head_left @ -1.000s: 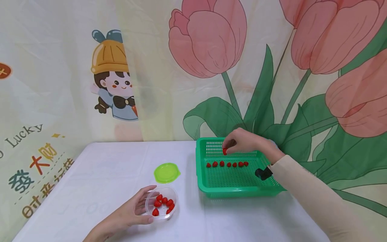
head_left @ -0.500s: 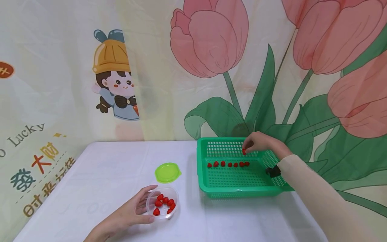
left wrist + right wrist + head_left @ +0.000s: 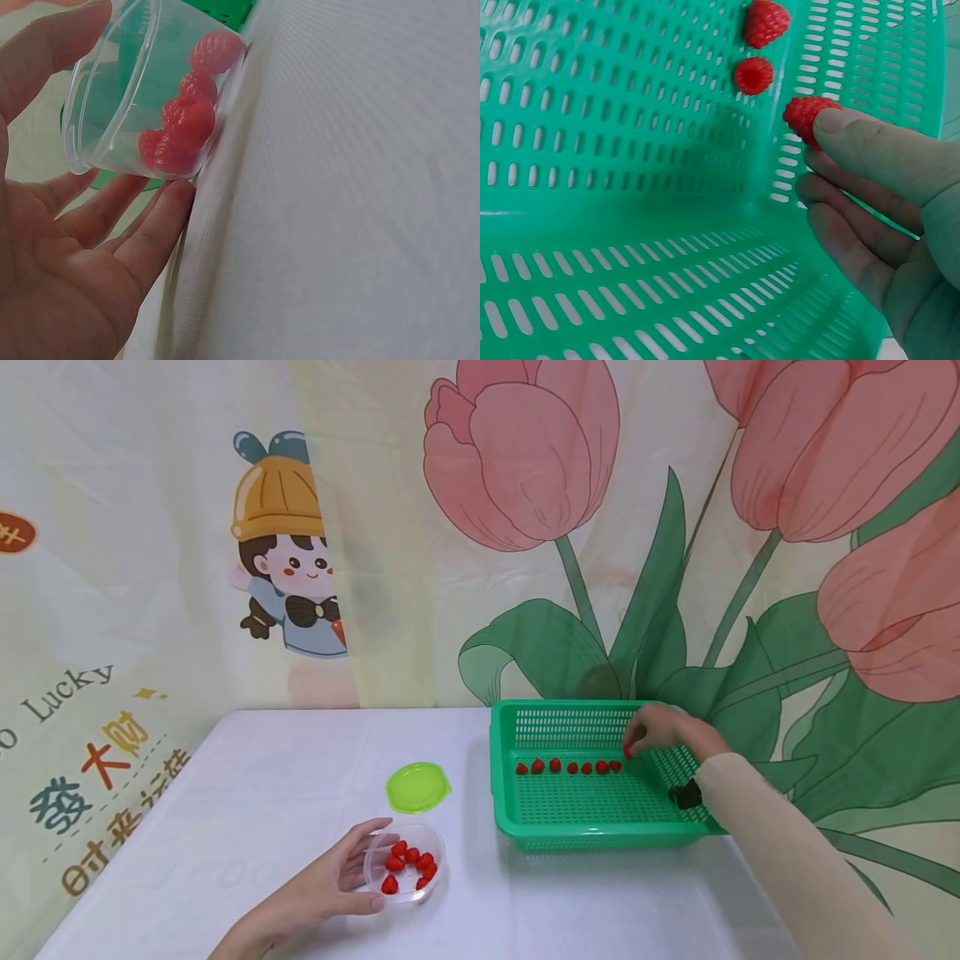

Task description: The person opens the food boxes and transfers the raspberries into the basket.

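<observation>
The right hand (image 3: 658,728) is inside the green basket (image 3: 600,835), above its floor near the back right. Between thumb and fingers it pinches one red berry (image 3: 807,118). Left of that berry, several red berries (image 3: 572,767) lie in a row across the basket floor. On the table, the left hand (image 3: 318,887) curls round the left side of a clear round tub (image 3: 420,897), thumb in front and fingers behind. Several red berries (image 3: 189,120) lie in the tub, which stands upright.
A bright green lid (image 3: 417,787) lies on the white table (image 3: 292,777) behind the tub, left of the basket. Behind the table hangs a printed cloth (image 3: 390,610) with tulips. A black object (image 3: 686,794) shows at the right wrist.
The right hand has moved right and then down into the basket, carrying its berry toward the row's right end. The left hand keeps its hold on the tub.
</observation>
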Available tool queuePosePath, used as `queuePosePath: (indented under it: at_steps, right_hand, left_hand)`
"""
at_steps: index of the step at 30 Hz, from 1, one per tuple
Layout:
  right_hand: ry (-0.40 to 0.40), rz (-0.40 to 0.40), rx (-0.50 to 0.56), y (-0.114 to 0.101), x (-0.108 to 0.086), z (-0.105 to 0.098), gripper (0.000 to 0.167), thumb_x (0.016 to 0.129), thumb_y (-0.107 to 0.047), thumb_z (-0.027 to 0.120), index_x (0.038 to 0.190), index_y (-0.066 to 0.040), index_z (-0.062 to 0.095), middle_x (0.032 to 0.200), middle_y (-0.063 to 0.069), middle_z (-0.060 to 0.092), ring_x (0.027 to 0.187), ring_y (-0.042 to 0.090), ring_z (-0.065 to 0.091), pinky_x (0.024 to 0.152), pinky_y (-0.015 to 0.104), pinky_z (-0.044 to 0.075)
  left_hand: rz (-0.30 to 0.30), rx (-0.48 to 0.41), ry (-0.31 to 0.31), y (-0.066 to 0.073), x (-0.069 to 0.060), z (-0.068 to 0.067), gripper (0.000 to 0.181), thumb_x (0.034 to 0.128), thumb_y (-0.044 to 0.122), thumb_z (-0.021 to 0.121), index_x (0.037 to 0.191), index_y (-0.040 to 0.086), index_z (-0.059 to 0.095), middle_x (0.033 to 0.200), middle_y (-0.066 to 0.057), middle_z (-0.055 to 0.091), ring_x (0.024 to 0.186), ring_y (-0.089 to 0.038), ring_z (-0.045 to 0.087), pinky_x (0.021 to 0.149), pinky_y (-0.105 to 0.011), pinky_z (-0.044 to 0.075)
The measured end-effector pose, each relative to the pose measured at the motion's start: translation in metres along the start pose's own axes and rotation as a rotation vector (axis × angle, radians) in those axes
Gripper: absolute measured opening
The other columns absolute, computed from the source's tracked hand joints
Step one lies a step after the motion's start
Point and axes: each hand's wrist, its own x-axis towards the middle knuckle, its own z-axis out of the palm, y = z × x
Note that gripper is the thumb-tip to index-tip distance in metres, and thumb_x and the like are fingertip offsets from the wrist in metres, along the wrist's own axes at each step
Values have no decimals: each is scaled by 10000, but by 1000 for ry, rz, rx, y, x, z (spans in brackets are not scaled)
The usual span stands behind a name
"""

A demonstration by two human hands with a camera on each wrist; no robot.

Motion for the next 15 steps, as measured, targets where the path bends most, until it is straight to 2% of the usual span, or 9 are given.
queuePosePath:
  at_steps: [15]
  right_hand:
    - [-22,39,18,7,0,17,145,970,-34,749,1110,-21,782,1061,71,753,992,237,701,876,415,611]
  left_hand:
    - [-13,-4,5,0,0,0,941,934,112,813,1669,186,228,1682,-237,303,1536,-481,335,1050,-156,480]
